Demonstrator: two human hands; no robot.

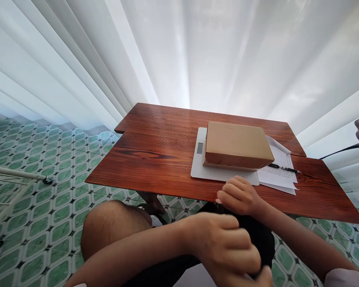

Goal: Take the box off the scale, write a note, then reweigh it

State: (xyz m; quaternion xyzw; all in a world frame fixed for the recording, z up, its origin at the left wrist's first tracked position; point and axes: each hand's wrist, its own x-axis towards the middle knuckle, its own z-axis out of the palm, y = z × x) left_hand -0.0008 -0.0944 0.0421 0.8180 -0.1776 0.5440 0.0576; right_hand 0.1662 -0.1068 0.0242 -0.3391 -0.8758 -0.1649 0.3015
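Note:
My left hand (227, 247) hangs over my lap, its fingers curled into a loose fist and slightly blurred around the thumb. Just beyond it, by the table's front edge, my right hand (238, 195) is also closed, knuckles up. No object shows in either hand, though both palms face away from view. Nearest to my right hand is a flat white digital scale (197, 169) with a small grey display at its left. On the scale rests a closed brown cardboard box (237, 141), its right end overhanging some papers.
Sheets of handwritten paper (277, 179) lie right of the scale, with a black pen (284, 168) across them. The reddish-brown wooden table (155, 155) stands before white curtains (179, 52). A white metal rack (14, 175) is on the green tiled floor (60, 167) at left.

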